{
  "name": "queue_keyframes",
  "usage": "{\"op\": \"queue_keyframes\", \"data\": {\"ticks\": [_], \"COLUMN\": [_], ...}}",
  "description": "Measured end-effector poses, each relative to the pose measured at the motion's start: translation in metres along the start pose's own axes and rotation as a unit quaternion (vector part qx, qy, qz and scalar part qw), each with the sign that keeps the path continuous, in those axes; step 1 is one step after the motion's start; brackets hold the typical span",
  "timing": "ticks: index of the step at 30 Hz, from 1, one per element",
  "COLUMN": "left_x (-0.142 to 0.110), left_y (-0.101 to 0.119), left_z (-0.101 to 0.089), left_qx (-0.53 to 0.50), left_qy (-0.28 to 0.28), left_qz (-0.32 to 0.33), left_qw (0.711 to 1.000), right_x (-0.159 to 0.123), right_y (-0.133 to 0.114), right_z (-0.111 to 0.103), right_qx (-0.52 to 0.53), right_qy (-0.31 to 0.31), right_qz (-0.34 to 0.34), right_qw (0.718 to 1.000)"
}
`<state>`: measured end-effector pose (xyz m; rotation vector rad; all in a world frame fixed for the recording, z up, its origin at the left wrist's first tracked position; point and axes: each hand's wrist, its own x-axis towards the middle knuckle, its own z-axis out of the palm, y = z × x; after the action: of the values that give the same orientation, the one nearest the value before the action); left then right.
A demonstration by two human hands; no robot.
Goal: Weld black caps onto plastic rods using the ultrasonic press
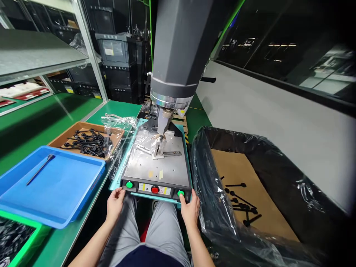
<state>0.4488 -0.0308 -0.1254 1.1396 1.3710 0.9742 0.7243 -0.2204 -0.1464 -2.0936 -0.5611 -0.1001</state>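
In front of me stands a press-like machine, probably an ultrasonic welder, with a grey head [174, 55] and a pointed metal horn [164, 121]. The horn tip comes down onto a small metal fixture [159, 150] on the steel plate [147, 167]. Any part in the fixture is too small to make out. My left hand [115, 204] is closed around the base's front left corner, beside a green button [129, 184]. With its thumb on the right green button [180, 193], my right hand [190, 209] wraps its fingers round the right corner. A red button [155, 189] sits between.
To the left, a blue tray [55, 185] holds one black stick-like part [40, 170]. Behind it, a brown tray [114, 134] holds several more, partly under clear plastic. At right stands a plastic-lined bin [205, 178] with black parts on cardboard. Crates [119, 52] are stacked behind.
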Motion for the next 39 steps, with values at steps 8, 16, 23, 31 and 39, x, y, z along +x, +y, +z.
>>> {"op": "queue_keyframes", "data": {"ticks": [8, 16, 23, 31, 39], "left_x": [0.008, 0.018, 0.004, -0.031, -0.008], "left_y": [0.019, 0.018, 0.015, 0.046, 0.085], "left_z": [0.018, 0.015, 0.011, 0.041, 0.097], "left_qx": [0.021, 0.111, 0.062, 0.010, -0.155], "left_qy": [-0.056, -0.049, -0.051, -0.186, -0.244], "left_qz": [-0.001, 0.014, 0.030, 0.045, -0.076], "left_qw": [0.998, 0.993, 0.996, 0.982, 0.954], "right_x": [0.008, 0.011, 0.005, 0.006, 0.026], "right_y": [0.021, 0.021, 0.028, 0.025, 0.001], "right_z": [0.008, 0.010, 0.002, 0.003, -0.009], "right_qx": [0.055, 0.063, 0.082, 0.125, 0.146], "right_qy": [-0.042, -0.023, -0.080, -0.079, -0.046], "right_qz": [0.033, 0.058, 0.058, 0.073, 0.123], "right_qw": [0.997, 0.996, 0.992, 0.986, 0.981]}}
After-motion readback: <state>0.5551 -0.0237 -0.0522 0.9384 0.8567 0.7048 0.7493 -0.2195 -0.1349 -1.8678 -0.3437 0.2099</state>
